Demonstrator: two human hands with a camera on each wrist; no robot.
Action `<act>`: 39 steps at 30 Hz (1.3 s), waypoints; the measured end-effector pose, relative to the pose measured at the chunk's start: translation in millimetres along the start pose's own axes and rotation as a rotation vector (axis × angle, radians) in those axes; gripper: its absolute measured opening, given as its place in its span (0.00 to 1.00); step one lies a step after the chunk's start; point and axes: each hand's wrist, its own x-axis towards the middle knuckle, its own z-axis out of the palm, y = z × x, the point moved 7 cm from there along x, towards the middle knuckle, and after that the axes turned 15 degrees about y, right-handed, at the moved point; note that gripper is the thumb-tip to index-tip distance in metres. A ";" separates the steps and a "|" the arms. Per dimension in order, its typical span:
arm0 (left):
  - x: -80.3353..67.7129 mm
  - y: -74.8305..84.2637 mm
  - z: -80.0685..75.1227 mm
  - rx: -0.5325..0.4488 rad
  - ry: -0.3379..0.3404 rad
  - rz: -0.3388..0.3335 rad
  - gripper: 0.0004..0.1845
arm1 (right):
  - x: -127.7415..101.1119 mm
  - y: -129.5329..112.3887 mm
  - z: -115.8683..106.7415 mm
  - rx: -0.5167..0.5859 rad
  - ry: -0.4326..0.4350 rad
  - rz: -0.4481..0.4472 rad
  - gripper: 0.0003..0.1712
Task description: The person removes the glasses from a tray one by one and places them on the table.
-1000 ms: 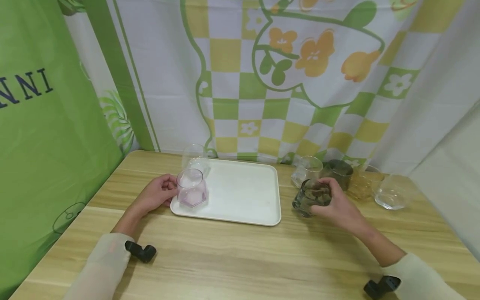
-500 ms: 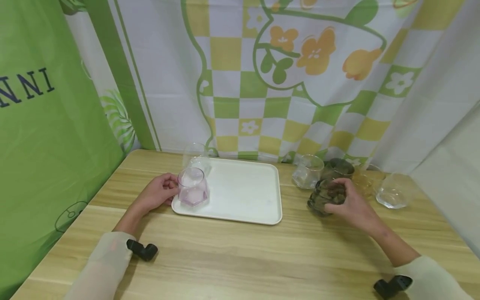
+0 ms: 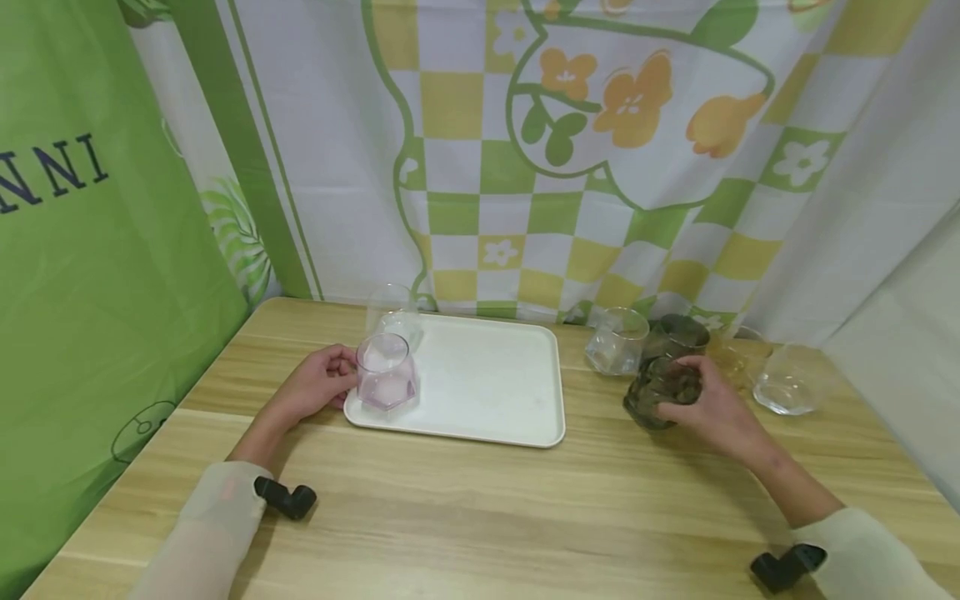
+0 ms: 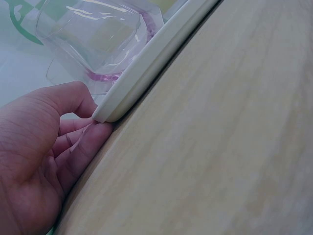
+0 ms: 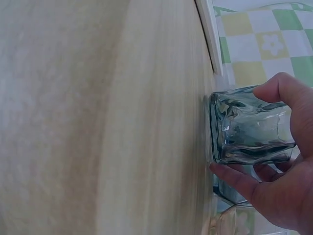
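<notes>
While the right hand (image 3: 712, 408) curls its thumb and fingers round a dark smoky-green glass (image 3: 662, 392), that glass stands upright on the wooden table (image 3: 480, 508), to the right of the white tray (image 3: 487, 392) and clear of its right rim. Its long axis is vertical, its base apparently on the wood; the right wrist view shows the thumb (image 5: 279, 93) over one side of the ribbed wall and a finger (image 5: 234, 178) beneath the other. From this hand the tray lies to the left, across a bare strip of table, with nothing standing in between.

Left hand (image 3: 315, 387): rests at the tray's near left corner, fingers curled against the rim, thumb (image 4: 73, 95) just above it; it presses or lightly holds the tray edge, not a glass. Just inside that corner stands a pink-tinted faceted glass (image 3: 385, 373), and a clear glass (image 3: 392, 312) stands behind it at the far left corner. The remaining tray surface carries nothing.

Behind and beside the held glass cluster four more: a clear glass (image 3: 617, 342), a second dark glass (image 3: 678, 333) touching or nearly touching the held one, an amber glass (image 3: 735, 354) partly hidden by the hand, and a clear glass (image 3: 783, 383) farthest right. A patterned curtain (image 3: 600, 167) closes the rear.
</notes>
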 end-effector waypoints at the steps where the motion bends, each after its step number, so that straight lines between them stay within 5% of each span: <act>1: 0.0 0.1 -0.2 -0.001 0.000 -0.002 0.14 | -0.1 0.2 0.1 -0.007 0.001 -0.001 0.45; 20: -1.2 1.7 0.5 -0.022 0.002 -0.005 0.13 | -0.6 1.7 -0.5 -0.030 -0.073 0.023 0.56; 39: -2.6 3.5 0.3 -0.033 -0.006 0.001 0.14 | -4.4 -0.4 0.3 0.003 -0.043 -0.025 0.57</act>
